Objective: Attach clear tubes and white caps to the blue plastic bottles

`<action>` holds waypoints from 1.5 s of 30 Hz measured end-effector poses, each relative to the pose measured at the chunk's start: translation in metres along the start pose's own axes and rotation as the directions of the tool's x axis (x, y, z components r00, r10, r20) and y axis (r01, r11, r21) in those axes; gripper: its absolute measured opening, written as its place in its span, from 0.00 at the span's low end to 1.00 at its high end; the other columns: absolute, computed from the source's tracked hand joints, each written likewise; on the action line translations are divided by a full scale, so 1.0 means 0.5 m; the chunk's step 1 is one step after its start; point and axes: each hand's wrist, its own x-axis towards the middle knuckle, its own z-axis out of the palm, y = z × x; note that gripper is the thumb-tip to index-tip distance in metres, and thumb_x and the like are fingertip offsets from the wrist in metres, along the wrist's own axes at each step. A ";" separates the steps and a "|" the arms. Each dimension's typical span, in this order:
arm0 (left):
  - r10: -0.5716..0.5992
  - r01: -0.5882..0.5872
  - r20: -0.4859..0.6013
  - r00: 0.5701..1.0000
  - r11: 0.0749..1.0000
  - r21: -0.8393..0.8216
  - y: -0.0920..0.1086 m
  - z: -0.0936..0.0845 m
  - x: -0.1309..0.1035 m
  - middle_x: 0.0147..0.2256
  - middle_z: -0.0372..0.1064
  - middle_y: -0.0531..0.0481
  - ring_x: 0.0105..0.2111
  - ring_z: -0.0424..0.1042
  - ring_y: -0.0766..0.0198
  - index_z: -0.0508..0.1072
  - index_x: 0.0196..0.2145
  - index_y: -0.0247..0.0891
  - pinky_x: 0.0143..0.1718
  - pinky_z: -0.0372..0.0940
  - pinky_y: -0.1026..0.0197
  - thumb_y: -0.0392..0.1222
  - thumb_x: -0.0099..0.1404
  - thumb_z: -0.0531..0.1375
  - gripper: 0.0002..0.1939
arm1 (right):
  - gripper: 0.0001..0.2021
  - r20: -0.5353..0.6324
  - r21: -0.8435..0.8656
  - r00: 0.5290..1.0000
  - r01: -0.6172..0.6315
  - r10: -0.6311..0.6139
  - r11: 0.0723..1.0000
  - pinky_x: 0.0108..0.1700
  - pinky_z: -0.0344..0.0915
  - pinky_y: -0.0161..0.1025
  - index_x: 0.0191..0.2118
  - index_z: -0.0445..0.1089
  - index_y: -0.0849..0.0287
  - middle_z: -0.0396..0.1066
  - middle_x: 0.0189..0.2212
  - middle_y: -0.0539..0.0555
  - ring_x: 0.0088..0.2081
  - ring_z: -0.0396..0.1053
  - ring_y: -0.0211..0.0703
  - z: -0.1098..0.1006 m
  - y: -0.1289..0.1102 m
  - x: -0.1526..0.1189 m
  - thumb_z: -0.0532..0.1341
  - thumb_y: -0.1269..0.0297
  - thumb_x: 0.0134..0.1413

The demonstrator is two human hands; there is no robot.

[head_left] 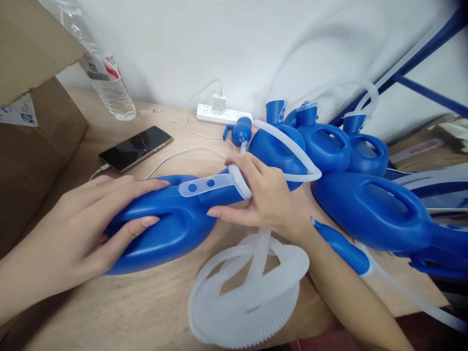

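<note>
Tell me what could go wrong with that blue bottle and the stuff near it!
The white cap on the blue bottle might slip or tilt if the right grip around it slides.

The coiled hose sits beside the right arm, close to the front edge of the table, so it could snag or slide off.

A white cable passes just behind the bottle, so shifting the bottle might tug it.
</note>
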 end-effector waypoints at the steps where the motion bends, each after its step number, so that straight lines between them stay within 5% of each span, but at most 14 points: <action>1: 0.001 -0.001 0.002 1.000 1.000 0.000 -0.001 0.000 0.000 0.54 0.79 0.52 0.45 0.77 0.53 0.70 0.66 0.54 0.49 0.68 0.53 0.53 0.78 0.55 0.22 | 0.34 -0.009 0.004 1.000 -0.024 0.024 1.000 0.47 0.76 0.50 0.56 0.72 0.55 0.79 0.46 0.59 0.46 0.79 0.57 0.001 -0.003 0.002 0.66 0.28 0.61; 6: 0.034 -0.034 -0.029 0.999 0.999 0.012 -0.003 0.001 -0.004 0.54 0.79 0.54 0.46 0.78 0.53 0.69 0.68 0.55 0.49 0.67 0.53 0.53 0.78 0.54 0.23 | 0.22 -0.065 0.038 0.996 -0.065 0.068 0.997 0.45 0.74 0.48 0.50 0.71 0.51 0.78 0.45 0.55 0.44 0.77 0.53 0.009 -0.014 0.004 0.68 0.39 0.64; 17: 0.086 -0.083 -0.040 0.995 0.993 0.081 -0.002 0.003 0.004 0.50 0.77 0.56 0.39 0.75 0.60 0.69 0.66 0.52 0.43 0.63 0.58 0.57 0.81 0.50 0.22 | 0.12 -0.129 0.094 0.990 -0.040 0.052 0.995 0.53 0.76 0.52 0.50 0.71 0.52 0.78 0.49 0.55 0.48 0.77 0.53 0.027 -0.017 0.000 0.64 0.52 0.70; 33: 0.162 -0.157 -0.022 0.986 0.975 0.159 0.005 -0.006 0.019 0.46 0.80 0.53 0.35 0.78 0.60 0.69 0.63 0.46 0.38 0.66 0.59 0.55 0.83 0.50 0.20 | 0.15 -0.097 0.062 0.995 -0.018 0.024 0.998 0.49 0.72 0.49 0.51 0.71 0.55 0.79 0.49 0.59 0.46 0.76 0.53 0.027 -0.009 0.002 0.54 0.50 0.75; 45: 0.123 -0.116 -0.019 0.992 0.968 0.222 0.004 -0.003 0.016 0.60 0.80 0.49 0.44 0.84 0.53 0.69 0.69 0.54 0.45 0.74 0.53 0.59 0.81 0.53 0.25 | 0.17 -0.073 0.129 0.996 0.056 -0.047 0.990 0.54 0.74 0.52 0.56 0.69 0.55 0.79 0.55 0.61 0.53 0.78 0.56 0.009 -0.007 0.003 0.62 0.52 0.70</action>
